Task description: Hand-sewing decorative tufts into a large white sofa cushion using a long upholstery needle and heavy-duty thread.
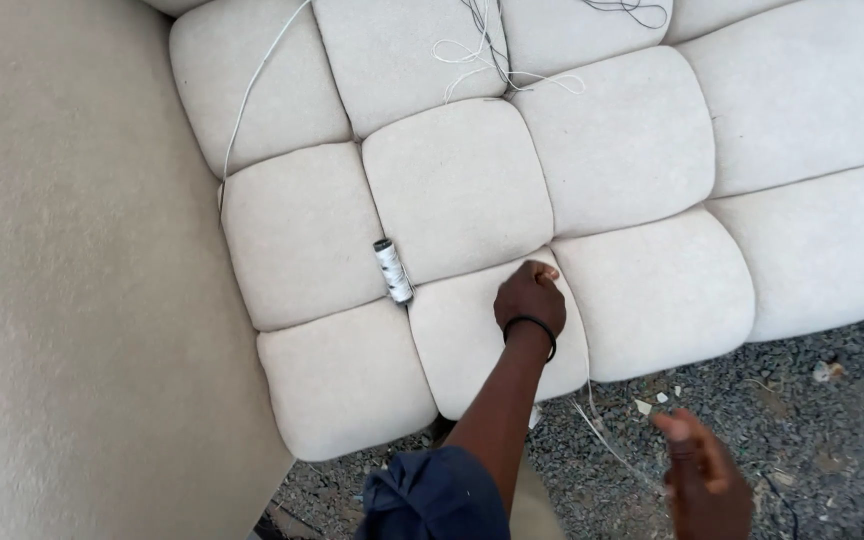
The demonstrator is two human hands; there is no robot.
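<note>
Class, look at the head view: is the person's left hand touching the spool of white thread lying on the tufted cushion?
Apart. The head view shows the left hand pressed at a seam, with bare cushion fabric between it and the thread spool.

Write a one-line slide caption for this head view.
Left hand presses a tufted cushion seam near a thread spool; right hand pulls thread.

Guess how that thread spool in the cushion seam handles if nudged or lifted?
The thread spool is a small cylinder lying on its side, so it would probably roll if pushed across a pad. It sits in a groove of the tufted cushion, which likely holds it for now. It looks light and stiff, though loose thread may trail behind.
</note>
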